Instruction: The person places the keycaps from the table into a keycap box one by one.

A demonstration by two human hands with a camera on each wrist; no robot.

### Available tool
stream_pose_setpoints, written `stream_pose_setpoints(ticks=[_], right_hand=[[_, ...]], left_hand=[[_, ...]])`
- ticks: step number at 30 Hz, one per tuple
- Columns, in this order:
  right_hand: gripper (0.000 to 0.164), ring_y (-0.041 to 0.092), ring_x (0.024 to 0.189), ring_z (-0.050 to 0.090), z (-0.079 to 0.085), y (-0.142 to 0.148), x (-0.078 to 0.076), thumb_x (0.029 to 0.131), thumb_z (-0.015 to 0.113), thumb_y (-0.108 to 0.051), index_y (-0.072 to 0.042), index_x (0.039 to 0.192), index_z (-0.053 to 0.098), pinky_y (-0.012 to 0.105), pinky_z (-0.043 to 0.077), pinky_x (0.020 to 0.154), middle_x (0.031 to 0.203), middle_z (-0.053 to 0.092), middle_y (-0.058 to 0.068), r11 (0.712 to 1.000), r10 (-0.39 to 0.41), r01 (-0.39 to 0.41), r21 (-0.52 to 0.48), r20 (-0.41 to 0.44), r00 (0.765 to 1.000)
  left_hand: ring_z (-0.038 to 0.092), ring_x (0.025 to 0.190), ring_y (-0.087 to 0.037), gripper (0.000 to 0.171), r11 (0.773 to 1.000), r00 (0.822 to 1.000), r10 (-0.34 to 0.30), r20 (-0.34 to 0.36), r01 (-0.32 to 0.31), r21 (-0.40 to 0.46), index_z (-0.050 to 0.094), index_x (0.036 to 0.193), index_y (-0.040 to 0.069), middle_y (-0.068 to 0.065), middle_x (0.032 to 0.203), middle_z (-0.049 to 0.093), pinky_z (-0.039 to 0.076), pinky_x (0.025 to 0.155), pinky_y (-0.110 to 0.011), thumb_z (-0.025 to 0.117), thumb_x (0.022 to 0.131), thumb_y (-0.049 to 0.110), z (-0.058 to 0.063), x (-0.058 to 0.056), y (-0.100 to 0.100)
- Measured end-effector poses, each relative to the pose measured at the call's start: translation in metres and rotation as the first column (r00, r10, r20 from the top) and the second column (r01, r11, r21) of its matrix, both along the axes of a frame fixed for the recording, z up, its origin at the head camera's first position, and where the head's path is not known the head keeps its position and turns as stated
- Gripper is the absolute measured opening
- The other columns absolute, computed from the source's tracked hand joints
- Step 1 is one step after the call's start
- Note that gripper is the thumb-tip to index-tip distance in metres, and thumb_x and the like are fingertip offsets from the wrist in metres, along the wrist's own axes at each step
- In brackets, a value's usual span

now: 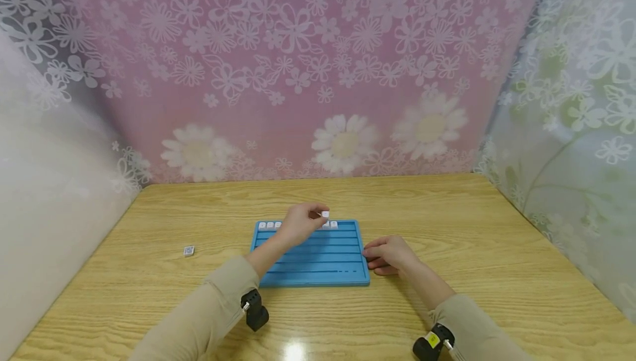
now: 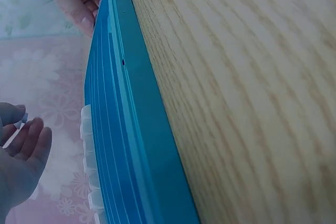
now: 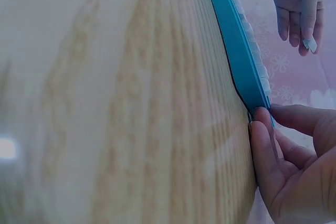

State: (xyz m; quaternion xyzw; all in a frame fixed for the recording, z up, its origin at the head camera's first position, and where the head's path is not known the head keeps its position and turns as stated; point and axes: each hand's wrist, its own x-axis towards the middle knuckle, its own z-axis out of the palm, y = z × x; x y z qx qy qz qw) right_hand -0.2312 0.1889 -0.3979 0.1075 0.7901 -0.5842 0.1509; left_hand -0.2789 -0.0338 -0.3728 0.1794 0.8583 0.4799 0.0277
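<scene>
A blue tray (image 1: 313,249) with ridges running across it lies on the table. Along its far row sit several white keycaps (image 1: 270,226), partly covered by my left hand (image 1: 300,223). That hand is over the far row and pinches a single white keycap (image 1: 325,214) between thumb and fingers, above the row. The left wrist view shows this keycap (image 2: 22,120) at the fingertips, apart from the tray. My right hand (image 1: 390,255) is at the tray's right side, where its thumb and fingers hold the edge, as the right wrist view shows (image 3: 299,156).
To the left of the tray, a small white piece with dark marks (image 1: 189,250) lies alone on the wooden table (image 1: 422,212). A pink flowered backdrop (image 1: 318,74) stands behind the table, with pale cloth at both sides.
</scene>
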Motion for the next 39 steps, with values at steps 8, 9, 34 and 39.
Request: stream_pose_setpoints(ticks=[8,9,34,39], right_hand=[[0.029,0.013,0.057,0.06,-0.002,0.001,0.0,0.085,0.065,-0.006,0.007,0.111,0.059,0.028,0.052,0.052,0.068,0.063,0.007,1.0,-0.015,0.015,0.006,0.011,1.0],[0.029,0.013,0.056,0.06,-0.002,0.002,0.0,0.085,0.065,-0.006,0.007,0.111,0.059,0.028,0.052,0.052,0.068,0.063,0.007,1.0,-0.015,0.015,0.006,0.011,1.0],[0.027,0.013,0.058,0.062,-0.003,0.002,-0.001,0.086,0.063,-0.006,0.007,0.11,0.061,0.028,0.053,0.053,0.074,0.065,0.007,1.0,-0.031,0.031,0.003,0.002,1.0],[0.026,0.014,0.058,0.062,-0.004,0.002,-0.001,0.087,0.062,-0.007,0.006,0.109,0.062,0.029,0.053,0.054,0.076,0.065,0.008,0.999,-0.033,0.033,0.01,0.005,0.999]], left_hand=[[0.056,0.089,-0.018,0.027,0.997,0.998,-0.024,-0.063,0.02,-0.076,0.064,0.117,0.006,-0.004,0.102,0.062,0.048,0.069,-0.029,0.061,0.09,0.013,-0.004,-0.003,0.009],[0.056,0.09,-0.018,0.027,0.996,0.997,-0.027,-0.067,0.021,-0.086,0.064,0.117,0.005,-0.005,0.102,0.062,0.049,0.07,-0.029,0.061,0.09,0.012,-0.005,-0.003,0.01],[0.053,0.096,-0.018,0.019,0.964,0.99,-0.077,-0.119,0.044,-0.261,0.062,0.107,0.007,-0.005,0.104,0.058,0.046,0.078,-0.032,0.061,0.09,0.014,-0.01,-0.018,0.041],[0.054,0.1,-0.02,0.019,0.954,0.993,-0.076,-0.087,0.047,-0.295,0.063,0.107,0.007,-0.007,0.108,0.058,0.046,0.081,-0.035,0.062,0.09,0.015,-0.014,-0.023,0.046]])
